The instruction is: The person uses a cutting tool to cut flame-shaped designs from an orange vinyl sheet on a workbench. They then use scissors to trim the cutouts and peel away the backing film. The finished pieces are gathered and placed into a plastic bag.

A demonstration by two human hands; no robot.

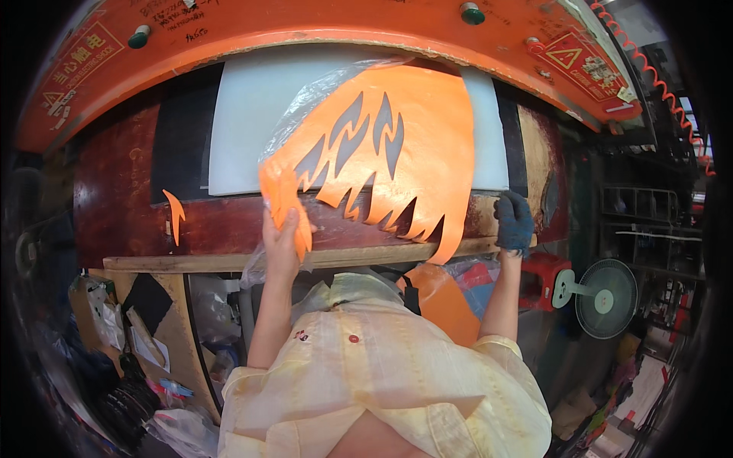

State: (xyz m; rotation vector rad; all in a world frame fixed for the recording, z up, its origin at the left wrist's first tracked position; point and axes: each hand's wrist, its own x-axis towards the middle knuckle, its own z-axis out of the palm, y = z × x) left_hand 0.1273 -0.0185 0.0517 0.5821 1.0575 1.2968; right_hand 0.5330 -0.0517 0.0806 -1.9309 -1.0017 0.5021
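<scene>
A bright orange sheet [427,130] with flame-shaped cut-outs and a ragged front edge lies over a pale white board [248,122]. Clear plastic film [313,95] shows along its left edge. My bare left hand [281,243] is closed around a bunch of orange cut pieces [284,195] at the sheet's left corner. My right hand [515,223], in a dark blue-grey glove, is closed at the bench's front right, beside the board's corner. What it holds, if anything, is hidden. One loose orange piece [175,216] lies on the dark red bench at the left.
An orange machine beam [328,34] with green-capped knobs spans the far side above the board. A wooden strip [183,263] edges the bench [114,191]. To the right stand a red stool [542,278] and a fan [605,298]. Bags and scraps fill the lower left.
</scene>
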